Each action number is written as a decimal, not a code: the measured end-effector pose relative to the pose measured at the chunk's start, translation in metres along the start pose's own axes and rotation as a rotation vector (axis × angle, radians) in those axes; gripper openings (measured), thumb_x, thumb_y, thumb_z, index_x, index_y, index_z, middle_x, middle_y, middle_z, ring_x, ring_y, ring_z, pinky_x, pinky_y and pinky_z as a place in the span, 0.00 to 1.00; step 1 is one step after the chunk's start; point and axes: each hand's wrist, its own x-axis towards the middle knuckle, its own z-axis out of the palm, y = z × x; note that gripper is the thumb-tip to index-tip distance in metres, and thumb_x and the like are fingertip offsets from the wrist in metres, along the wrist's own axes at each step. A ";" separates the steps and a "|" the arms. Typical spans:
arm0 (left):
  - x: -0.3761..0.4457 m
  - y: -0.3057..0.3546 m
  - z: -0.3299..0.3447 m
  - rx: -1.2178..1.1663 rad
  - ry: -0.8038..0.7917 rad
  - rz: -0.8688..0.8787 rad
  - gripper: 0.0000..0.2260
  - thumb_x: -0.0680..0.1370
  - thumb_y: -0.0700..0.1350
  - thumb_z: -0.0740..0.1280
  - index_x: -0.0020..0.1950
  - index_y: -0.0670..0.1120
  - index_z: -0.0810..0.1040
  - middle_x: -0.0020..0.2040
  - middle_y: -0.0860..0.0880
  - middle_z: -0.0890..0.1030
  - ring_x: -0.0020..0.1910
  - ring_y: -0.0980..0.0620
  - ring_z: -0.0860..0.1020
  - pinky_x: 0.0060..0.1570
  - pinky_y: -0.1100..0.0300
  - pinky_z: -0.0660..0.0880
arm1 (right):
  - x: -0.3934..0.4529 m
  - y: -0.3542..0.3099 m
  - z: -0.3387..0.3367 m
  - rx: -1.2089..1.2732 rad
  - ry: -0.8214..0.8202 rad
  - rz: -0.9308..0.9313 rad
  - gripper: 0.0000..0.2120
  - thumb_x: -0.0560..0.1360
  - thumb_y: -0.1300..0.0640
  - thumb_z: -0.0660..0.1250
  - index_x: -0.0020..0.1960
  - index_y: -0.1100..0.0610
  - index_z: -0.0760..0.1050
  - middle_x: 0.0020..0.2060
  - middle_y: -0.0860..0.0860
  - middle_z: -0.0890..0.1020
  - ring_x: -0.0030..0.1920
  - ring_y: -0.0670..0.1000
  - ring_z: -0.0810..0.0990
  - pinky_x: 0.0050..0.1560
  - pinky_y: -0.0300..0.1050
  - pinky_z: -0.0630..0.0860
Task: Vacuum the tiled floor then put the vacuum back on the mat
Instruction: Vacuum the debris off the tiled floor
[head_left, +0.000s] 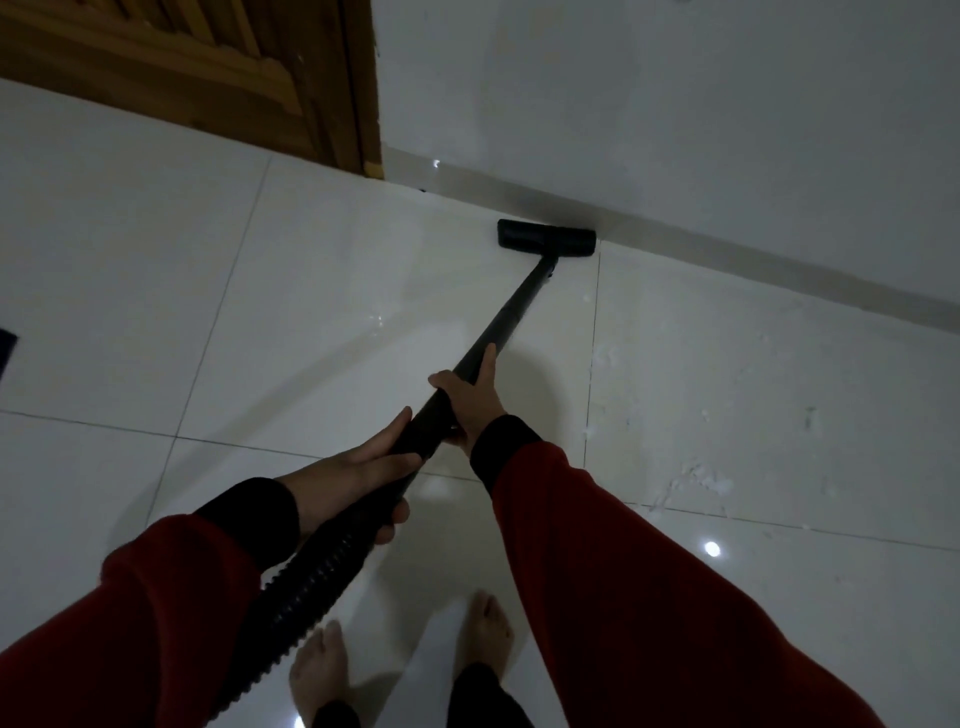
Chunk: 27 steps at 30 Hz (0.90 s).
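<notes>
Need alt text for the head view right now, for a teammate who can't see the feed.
Both hands grip a black vacuum wand, the right hand ahead of the left hand, with the floor head against the baseboard of a white wall. White crumbs lie on the glossy tiled floor to the right; a wooden door stands at upper left.

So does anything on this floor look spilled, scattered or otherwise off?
Yes. White crumbs or flakes lie scattered on the tiles right of the wand, away from the floor head at the skirting. Nothing looks damaged.
</notes>
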 end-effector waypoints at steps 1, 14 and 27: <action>-0.001 0.004 -0.001 0.004 0.003 -0.011 0.28 0.78 0.51 0.62 0.71 0.72 0.52 0.28 0.47 0.78 0.24 0.51 0.75 0.26 0.62 0.73 | 0.000 -0.001 0.001 0.031 -0.005 -0.001 0.45 0.74 0.58 0.67 0.74 0.33 0.39 0.53 0.55 0.74 0.46 0.56 0.78 0.37 0.49 0.79; -0.011 0.060 0.036 0.101 -0.079 -0.011 0.28 0.78 0.51 0.62 0.71 0.71 0.51 0.28 0.47 0.78 0.24 0.51 0.76 0.24 0.63 0.73 | -0.026 -0.039 -0.031 0.180 0.073 -0.067 0.43 0.74 0.58 0.66 0.74 0.33 0.42 0.57 0.56 0.72 0.46 0.55 0.77 0.38 0.49 0.79; 0.039 0.053 0.095 0.053 -0.049 -0.035 0.26 0.79 0.51 0.61 0.71 0.70 0.53 0.28 0.47 0.78 0.23 0.51 0.75 0.24 0.64 0.72 | -0.011 -0.039 -0.102 0.081 0.097 0.006 0.43 0.75 0.59 0.65 0.74 0.35 0.40 0.61 0.57 0.70 0.49 0.56 0.76 0.41 0.52 0.79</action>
